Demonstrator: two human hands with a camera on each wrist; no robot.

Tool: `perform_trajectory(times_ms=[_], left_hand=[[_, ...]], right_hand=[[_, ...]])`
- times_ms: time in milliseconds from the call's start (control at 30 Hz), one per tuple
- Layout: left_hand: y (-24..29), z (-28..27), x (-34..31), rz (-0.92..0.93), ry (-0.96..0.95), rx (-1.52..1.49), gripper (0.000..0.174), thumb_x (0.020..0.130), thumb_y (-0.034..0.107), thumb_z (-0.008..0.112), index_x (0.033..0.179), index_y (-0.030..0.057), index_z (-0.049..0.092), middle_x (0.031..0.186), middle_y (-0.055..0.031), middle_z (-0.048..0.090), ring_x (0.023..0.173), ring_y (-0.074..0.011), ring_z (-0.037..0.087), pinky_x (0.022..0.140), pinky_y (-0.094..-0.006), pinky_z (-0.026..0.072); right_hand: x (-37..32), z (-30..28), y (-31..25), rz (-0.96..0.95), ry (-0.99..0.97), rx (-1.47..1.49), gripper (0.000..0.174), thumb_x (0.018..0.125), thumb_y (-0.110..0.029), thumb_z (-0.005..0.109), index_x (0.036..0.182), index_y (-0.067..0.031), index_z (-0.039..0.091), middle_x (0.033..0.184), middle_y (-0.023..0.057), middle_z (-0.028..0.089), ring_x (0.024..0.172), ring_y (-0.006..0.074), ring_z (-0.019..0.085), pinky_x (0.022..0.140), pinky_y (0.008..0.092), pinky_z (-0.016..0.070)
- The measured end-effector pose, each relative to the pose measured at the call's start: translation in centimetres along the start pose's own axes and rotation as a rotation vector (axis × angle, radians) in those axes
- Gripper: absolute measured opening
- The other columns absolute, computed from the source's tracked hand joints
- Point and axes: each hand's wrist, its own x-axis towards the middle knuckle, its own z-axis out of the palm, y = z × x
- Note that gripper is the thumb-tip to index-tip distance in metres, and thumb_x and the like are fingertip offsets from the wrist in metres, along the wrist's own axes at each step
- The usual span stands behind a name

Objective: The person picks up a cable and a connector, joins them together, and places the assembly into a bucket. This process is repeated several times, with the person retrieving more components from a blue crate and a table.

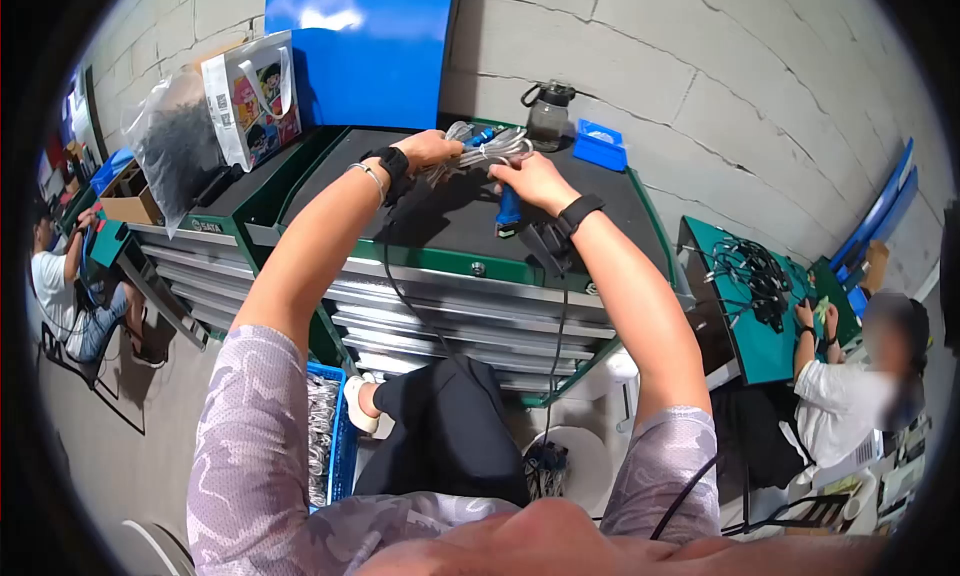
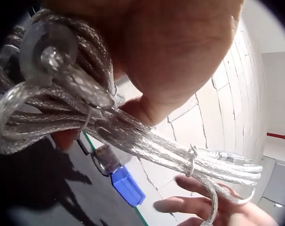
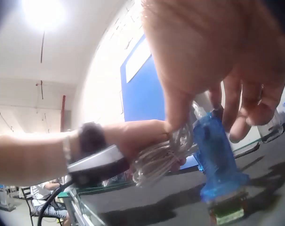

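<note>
Partly hidden cable bundle [image 2: 152,142], blurred blue connector [image 3: 215,155]

At upper centre, a coiled cable [image 1: 492,150] is being gripped by the left hand [image 1: 428,150]; a blue connector [image 1: 508,210] is being held by the right hand [image 1: 538,183].

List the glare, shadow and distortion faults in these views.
Head view: fisheye curve, glare on the blue panel; left wrist view: pale wall nearly washed out, dark shadows across the mat; right wrist view: ceiling light blown out, blue connector soft.
</note>
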Motion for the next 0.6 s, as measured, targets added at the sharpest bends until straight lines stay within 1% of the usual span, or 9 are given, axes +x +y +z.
perform_trajectory(times_ms=[67,100,167,233,300,400,433,533,600], left_hand=[[-1.4,-0.2,-1.3,0.023,-0.076,0.039,0.042,0.089,0.033,0.054,0.117,0.0005,0.053,0.084,-0.0108,0.065,0.068,-0.0183,0.064,0.062,-0.0325,0.0522],[-0.1,-0.3,0.5,0.057,-0.067,-0.017,0.041,0.091,0.033,0.053,0.116,0.0005,0.053,0.085,-0.0112,0.066,0.073,-0.0174,0.066,0.063,-0.0311,0.0524],[-1.2,-2.7,-2.1,-0.021,-0.127,0.096,0.044,0.093,0.036,0.054,0.118,0.0003,0.055,0.091,-0.0115,0.068,0.08,-0.0186,0.068,0.068,-0.0319,0.0534],[-2.9,-3.8,-3.1,-0.058,-0.137,0.189,0.046,0.093,0.038,0.055,0.12,0.0009,0.055,0.094,-0.0119,0.069,0.083,-0.0197,0.068,0.073,-0.0327,0.0535],[-3.6,-4.9,-2.6,-0.072,-0.138,0.288,0.048,0.093,0.039,0.056,0.123,0.0014,0.056,0.098,-0.0123,0.069,0.086,-0.0207,0.069,0.077,-0.0336,0.0536],[-2.5,-6.2,-1.3,0.062,-0.063,0.746,0.044,0.092,0.032,0.061,0.124,0.002,0.059,0.112,-0.016,0.068,0.102,-0.0268,0.065,0.089,-0.0347,0.0498],[-2.1,-7.0,0.1,0.106,-0.081,0.73,0.043,0.09,0.031,0.063,0.121,0.0011,0.061,0.118,-0.0167,0.065,0.11,-0.0285,0.061,0.091,-0.0355,0.0484],[0.9,-6.8,1.3,0.253,0.037,0.636,0.043,0.093,0.035,0.061,0.121,0.0024,0.061,0.115,-0.0131,0.066,0.108,-0.0245,0.061,0.092,-0.0357,0.0479],[3.7,-4.5,1.1,0.256,-0.046,0.194,0.042,0.096,0.039,0.055,0.12,0.0043,0.06,0.108,-0.0081,0.066,0.103,-0.02,0.062,0.09,-0.0361,0.0485]], right_hand=[[-0.6,0.4,0.4,-0.001,-0.091,0.386,0.026,0.091,-0.025,0.063,0.1,-0.0021,0.07,0.088,0.0044,0.07,0.076,0.0102,0.064,0.072,0.0297,0.0506],[2.5,-3.0,1.8,-0.052,-0.103,0.368,0.025,0.091,-0.024,0.062,0.095,-0.0012,0.071,0.082,0.0015,0.068,0.073,0.0099,0.06,0.067,0.0287,0.0481],[2.9,-2.8,1.8,0.051,-0.045,0.306,0.025,0.091,-0.026,0.06,0.093,-0.0036,0.072,0.079,-0.0015,0.065,0.069,0.0096,0.055,0.061,0.0248,0.0421],[3.0,-3.1,2.0,0.165,0.023,0.493,0.028,0.094,-0.032,0.057,0.095,-0.0075,0.071,0.076,-0.0045,0.06,0.063,0.0061,0.048,0.054,0.0238,0.0348],[3.9,-3.0,2.9,0.239,0.101,0.726,0.03,0.097,-0.035,0.054,0.099,-0.0083,0.07,0.075,-0.0051,0.057,0.059,0.0056,0.046,0.051,0.0244,0.034],[5.9,-2.3,5.1,0.257,0.095,0.98,0.031,0.098,-0.036,0.056,0.098,-0.0068,0.066,0.078,-0.0012,0.058,0.058,0.0056,0.047,0.049,0.0217,0.0347],[6.4,-2.2,5.2,0.245,0.085,1.031,0.03,0.098,-0.035,0.057,0.098,-0.0067,0.065,0.079,-0.0006,0.058,0.059,0.0057,0.048,0.05,0.0214,0.0358],[7.5,-1.4,5.5,0.151,0.1,1.268,0.027,0.099,-0.032,0.056,0.098,-0.0067,0.065,0.08,-0.0006,0.059,0.059,0.0065,0.049,0.051,0.0214,0.0394],[7.7,-1.0,5.7,0.058,0.12,1.358,0.026,0.099,-0.032,0.057,0.099,-0.0066,0.064,0.081,-0.0005,0.06,0.06,0.0069,0.051,0.054,0.0216,0.0431]])
